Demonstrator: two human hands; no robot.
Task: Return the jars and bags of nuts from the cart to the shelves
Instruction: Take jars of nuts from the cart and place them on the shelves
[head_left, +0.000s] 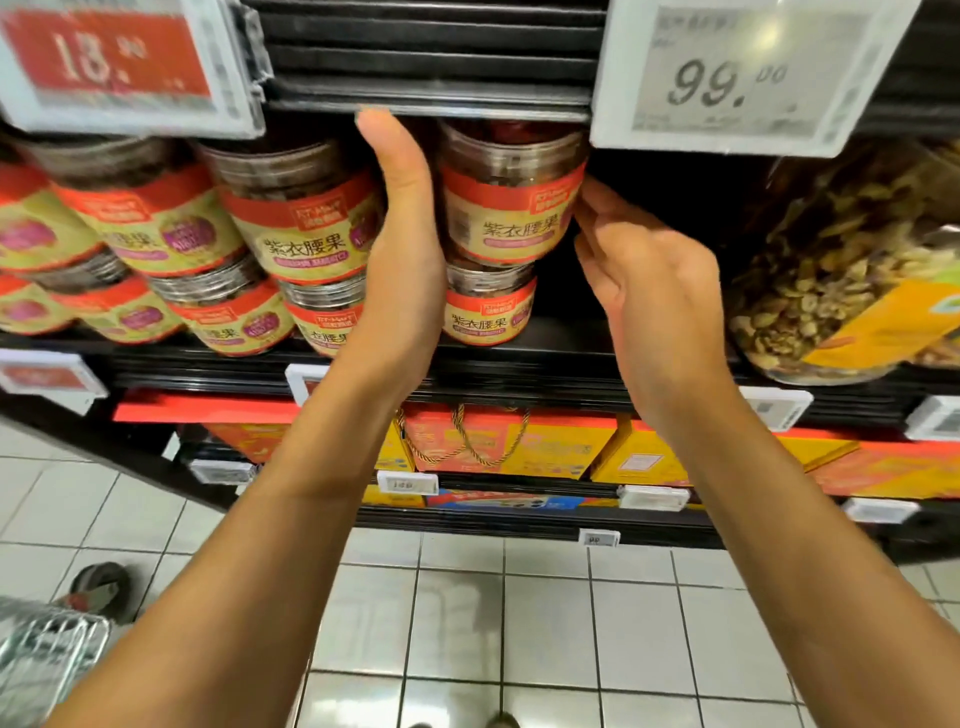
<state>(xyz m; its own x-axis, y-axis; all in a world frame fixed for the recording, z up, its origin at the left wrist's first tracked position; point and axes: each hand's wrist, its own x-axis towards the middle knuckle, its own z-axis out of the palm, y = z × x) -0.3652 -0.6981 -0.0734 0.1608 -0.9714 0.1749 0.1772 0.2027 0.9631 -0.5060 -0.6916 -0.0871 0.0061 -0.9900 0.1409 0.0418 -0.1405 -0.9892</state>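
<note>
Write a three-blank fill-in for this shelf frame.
The left hand lies flat against the ____ side of the upper jar.
That jar stands on top of a second ____.
The white price tag above the right hand reads ____.
Missing: left; jar; 99.00

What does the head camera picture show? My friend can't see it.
The left hand and right hand touch a top jar from both sides; it stands on a lower jar on a shop shelf. Matching jars fill the left.
</note>
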